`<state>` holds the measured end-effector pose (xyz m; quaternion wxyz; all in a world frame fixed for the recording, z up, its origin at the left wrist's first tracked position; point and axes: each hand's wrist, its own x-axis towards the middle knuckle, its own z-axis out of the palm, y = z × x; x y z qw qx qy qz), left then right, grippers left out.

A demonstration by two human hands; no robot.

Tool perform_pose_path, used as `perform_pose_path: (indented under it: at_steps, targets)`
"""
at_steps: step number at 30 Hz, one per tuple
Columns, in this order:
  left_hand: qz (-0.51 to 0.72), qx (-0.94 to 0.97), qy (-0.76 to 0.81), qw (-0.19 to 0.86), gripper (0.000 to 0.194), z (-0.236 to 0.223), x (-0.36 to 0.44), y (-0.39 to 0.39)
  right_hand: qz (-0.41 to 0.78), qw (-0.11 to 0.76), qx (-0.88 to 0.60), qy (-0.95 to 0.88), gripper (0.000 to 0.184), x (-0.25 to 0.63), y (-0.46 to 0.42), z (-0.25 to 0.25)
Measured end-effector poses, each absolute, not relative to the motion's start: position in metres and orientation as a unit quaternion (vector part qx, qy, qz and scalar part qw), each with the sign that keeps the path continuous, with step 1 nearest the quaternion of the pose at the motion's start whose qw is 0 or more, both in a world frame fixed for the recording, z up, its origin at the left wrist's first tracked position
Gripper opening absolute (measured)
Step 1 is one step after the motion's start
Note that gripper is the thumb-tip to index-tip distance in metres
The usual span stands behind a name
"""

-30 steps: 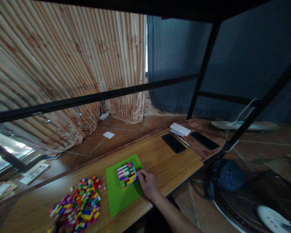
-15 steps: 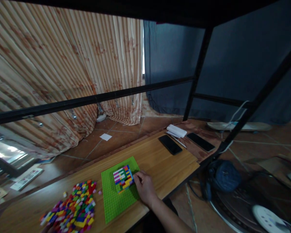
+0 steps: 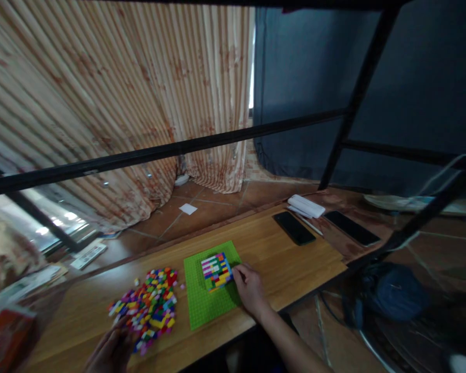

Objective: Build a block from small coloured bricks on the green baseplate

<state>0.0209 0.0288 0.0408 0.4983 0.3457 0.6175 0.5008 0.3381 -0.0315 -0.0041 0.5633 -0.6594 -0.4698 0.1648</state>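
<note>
Near the middle of the table lies a green baseplate (image 3: pixel 202 305), carrying a low block of many-coloured building bricks (image 3: pixel 217 272). My right hand (image 3: pixel 250 287) rests over the plate's right side with its fingers curled together, the tips against the right edge of the brick block. Whatever may be between those fingertips is hidden. To the left is a heap of loose, small coloured bricks (image 3: pixel 151 300). At the heap's near left edge is my left hand (image 3: pixel 111 347), fingers drawn together and dark; I cannot make out anything in them.
A black phone (image 3: pixel 294 228) lies on the wooden table (image 3: pixel 256 238), with a white pen (image 3: pixel 312 226) and white case (image 3: pixel 306 205) beyond. Another phone (image 3: pixel 351 228) is further right. A dark metal bar (image 3: pixel 202 145) crosses behind the table. An orange box (image 3: pixel 8 336) stands at left.
The view has swung left, so everything sits further right. My left hand has come further into view beside the heap. My right hand stays at the brick block's right edge.
</note>
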Motion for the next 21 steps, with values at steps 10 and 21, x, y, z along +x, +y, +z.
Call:
perform_pose_path:
  at_steps: [10,21]
  targets:
    - [0.509,0.330,0.614,0.504,0.045,0.048,0.044,0.015,0.167,0.535,-0.668,-0.490,0.038,0.347,-0.037,-0.018]
    - [0.337,0.589,0.657,0.329,0.023,0.023,0.031,0.058,0.167,0.500,-0.698,-0.485,0.040,0.351,-0.039,-0.017]
